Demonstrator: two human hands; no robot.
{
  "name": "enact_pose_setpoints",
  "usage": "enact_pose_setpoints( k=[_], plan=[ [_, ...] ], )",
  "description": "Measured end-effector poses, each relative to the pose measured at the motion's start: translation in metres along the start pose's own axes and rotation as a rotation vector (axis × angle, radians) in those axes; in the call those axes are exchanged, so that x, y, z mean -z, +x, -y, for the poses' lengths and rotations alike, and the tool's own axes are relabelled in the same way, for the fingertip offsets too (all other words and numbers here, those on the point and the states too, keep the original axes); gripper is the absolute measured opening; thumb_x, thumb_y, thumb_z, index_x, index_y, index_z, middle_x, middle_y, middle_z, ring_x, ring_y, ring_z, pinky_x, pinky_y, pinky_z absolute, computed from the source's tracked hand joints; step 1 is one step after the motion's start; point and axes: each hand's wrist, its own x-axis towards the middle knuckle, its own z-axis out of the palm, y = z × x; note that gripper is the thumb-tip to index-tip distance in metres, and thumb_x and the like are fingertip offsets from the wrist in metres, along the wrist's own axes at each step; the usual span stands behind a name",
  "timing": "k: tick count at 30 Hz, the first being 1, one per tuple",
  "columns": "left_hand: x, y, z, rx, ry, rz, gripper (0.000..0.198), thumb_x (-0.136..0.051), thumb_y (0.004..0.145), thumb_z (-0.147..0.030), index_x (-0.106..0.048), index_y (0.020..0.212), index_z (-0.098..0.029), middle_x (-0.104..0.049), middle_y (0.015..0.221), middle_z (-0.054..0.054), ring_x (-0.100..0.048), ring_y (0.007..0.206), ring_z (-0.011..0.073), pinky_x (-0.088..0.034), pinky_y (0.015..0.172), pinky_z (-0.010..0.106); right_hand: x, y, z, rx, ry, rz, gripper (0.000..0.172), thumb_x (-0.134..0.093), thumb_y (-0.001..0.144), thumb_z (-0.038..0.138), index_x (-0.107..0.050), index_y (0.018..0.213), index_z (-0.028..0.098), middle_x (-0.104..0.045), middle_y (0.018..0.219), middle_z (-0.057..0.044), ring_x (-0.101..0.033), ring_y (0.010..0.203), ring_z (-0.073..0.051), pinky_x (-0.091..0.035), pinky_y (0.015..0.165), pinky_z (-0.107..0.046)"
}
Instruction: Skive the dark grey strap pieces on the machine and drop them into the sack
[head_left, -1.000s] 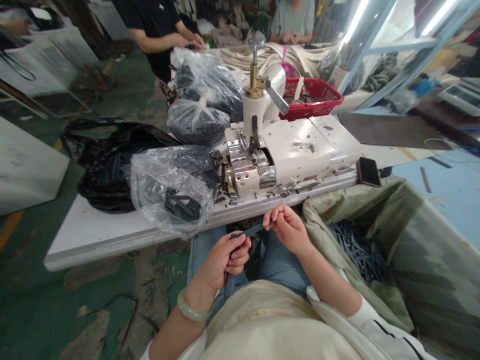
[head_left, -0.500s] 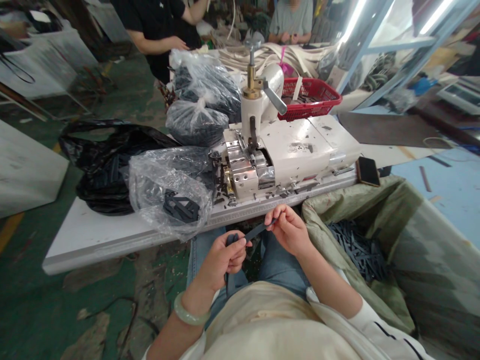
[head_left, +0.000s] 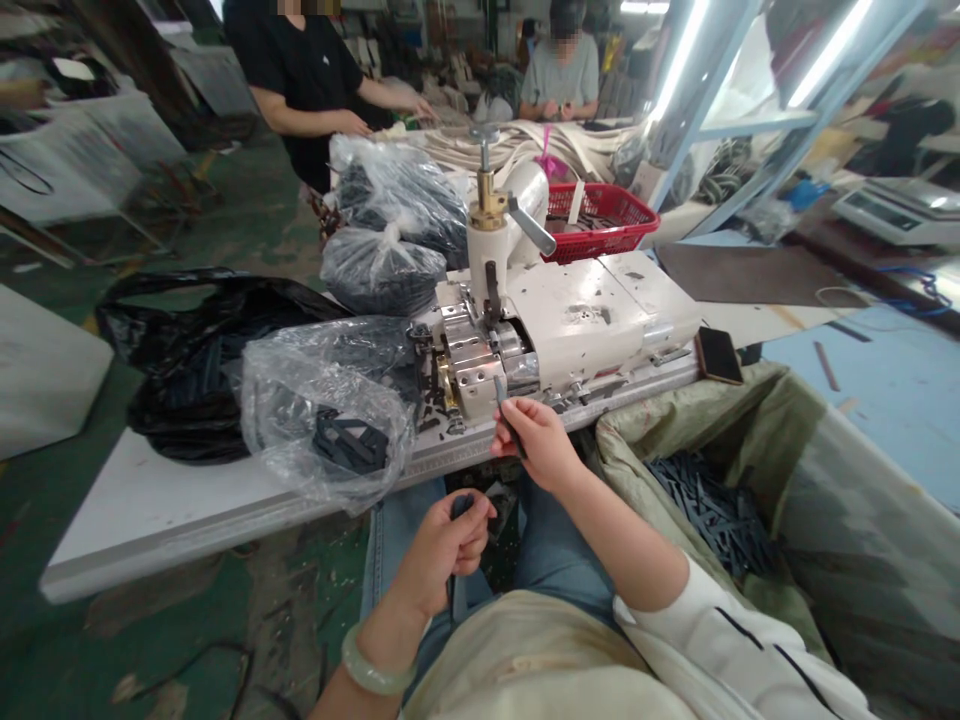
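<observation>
My right hand (head_left: pixel 534 440) is raised to the front of the white machine (head_left: pixel 570 315) and pinches a short dark strip (head_left: pixel 501 398) upright, close to the machine's metal head (head_left: pixel 472 355). Over my lap, my left hand (head_left: pixel 448 545) is closed around a bundle of dark strips (head_left: pixel 457 590) that hangs down from the fist. A pale green bangle (head_left: pixel 369 675) sits on my left wrist. A clear plastic bag (head_left: pixel 330 420) with dark pieces lies on the white table (head_left: pixel 165 500) left of the machine.
A large sack (head_left: pixel 765 470) of dark strips stands open at my right. Black bags (head_left: pixel 202 340), tied clear bags (head_left: pixel 390 265) and a red basket (head_left: pixel 600 215) sit behind. A phone (head_left: pixel 718 355) lies by the machine. Two people work at the far table.
My right hand has taken one strip away from the left hand and lifted it up to the machine's head. The left hand stayed over my lap with the bundle.
</observation>
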Motion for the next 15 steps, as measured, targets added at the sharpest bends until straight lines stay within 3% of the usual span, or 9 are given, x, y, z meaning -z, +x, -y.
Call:
enact_pose_setpoints(
  k=[2,6,15],
  plan=[
    [0.003,-0.001,-0.001,-0.025,-0.012,-0.028,0.035,-0.076,0.072,-0.042,-0.052,0.074,-0.016,-0.026,0.05,-0.012,-0.014,0.042,0.0015,-0.01,0.035,0.012,-0.002,0.022,0.012,-0.016,-0.057,-0.06,0.034,-0.071,0.073,0.047,-0.058,0.071,0.016,-0.044,0.047,0.008,-0.043,0.037,-0.006,-0.032,0.039,-0.018],
    [0.012,-0.002,-0.001,-0.048,-0.031,-0.053,0.035,-0.075,0.073,-0.041,-0.051,0.074,-0.016,-0.025,0.051,-0.012,-0.013,0.043,0.0018,-0.01,0.035,0.012,-0.004,0.052,0.024,-0.036,-0.052,-0.114,0.031,-0.073,0.07,0.039,-0.056,0.062,0.014,-0.039,0.042,0.009,-0.035,0.032,-0.003,-0.02,0.033,-0.016],
    [0.019,0.0,-0.001,-0.023,-0.076,-0.078,0.036,-0.078,0.071,-0.04,-0.05,0.07,-0.016,-0.026,0.051,-0.011,-0.015,0.042,0.0013,-0.011,0.034,0.011,-0.012,0.062,0.032,-0.046,0.041,-0.276,0.026,-0.067,0.076,0.023,-0.052,0.058,0.015,-0.036,0.04,0.009,-0.031,0.033,-0.002,-0.02,0.031,-0.014]
  ],
)
